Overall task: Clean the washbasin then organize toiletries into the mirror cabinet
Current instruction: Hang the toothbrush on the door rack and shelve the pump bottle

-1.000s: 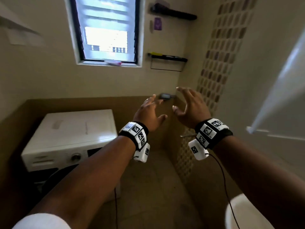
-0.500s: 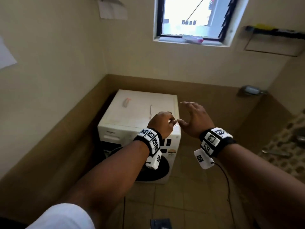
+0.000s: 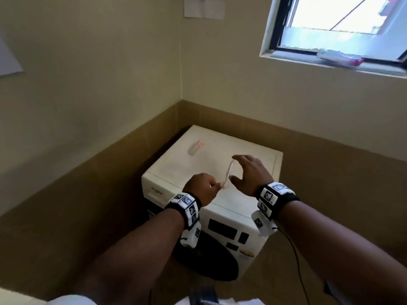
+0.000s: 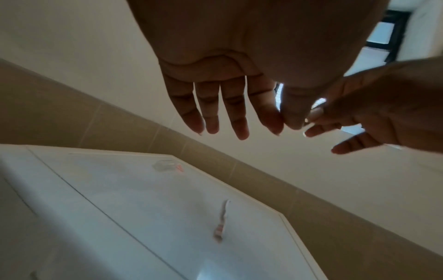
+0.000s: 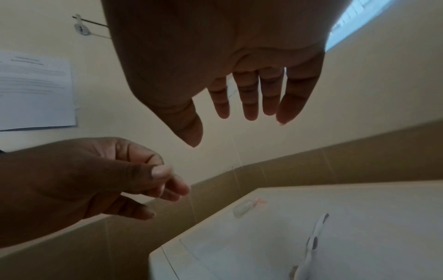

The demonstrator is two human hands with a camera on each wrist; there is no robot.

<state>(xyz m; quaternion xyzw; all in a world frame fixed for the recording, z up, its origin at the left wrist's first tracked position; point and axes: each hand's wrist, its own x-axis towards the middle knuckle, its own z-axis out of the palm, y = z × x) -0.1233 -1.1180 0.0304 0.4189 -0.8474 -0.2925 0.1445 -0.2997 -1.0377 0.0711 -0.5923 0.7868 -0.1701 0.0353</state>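
A white toothbrush (image 3: 228,172) lies on top of a white washing machine (image 3: 176,172) in the room's corner. A small clear item with a pink end (image 3: 195,148) lies farther back on the same top. My right hand (image 3: 239,169) hovers open just above the toothbrush, fingers spread. My left hand (image 3: 214,186) hangs beside the brush's near end, thumb resting against loose fingers, holding nothing. The left wrist view shows the toothbrush (image 4: 223,221) below my left hand (image 4: 282,121). The right wrist view shows the toothbrush (image 5: 314,240) under my right hand (image 5: 208,123). No washbasin or mirror cabinet is in view.
Beige walls with a brown tiled band close in the machine on the left and behind. A window (image 3: 339,29) sits at the upper right with a small packet (image 3: 339,57) on its sill. Paper sheets (image 3: 203,7) hang on the wall. Tiled floor lies right of the machine.
The head view has swung left and down from the far wall to the washing machine. Both hands have come down over its top, the right one now above the toothbrush.
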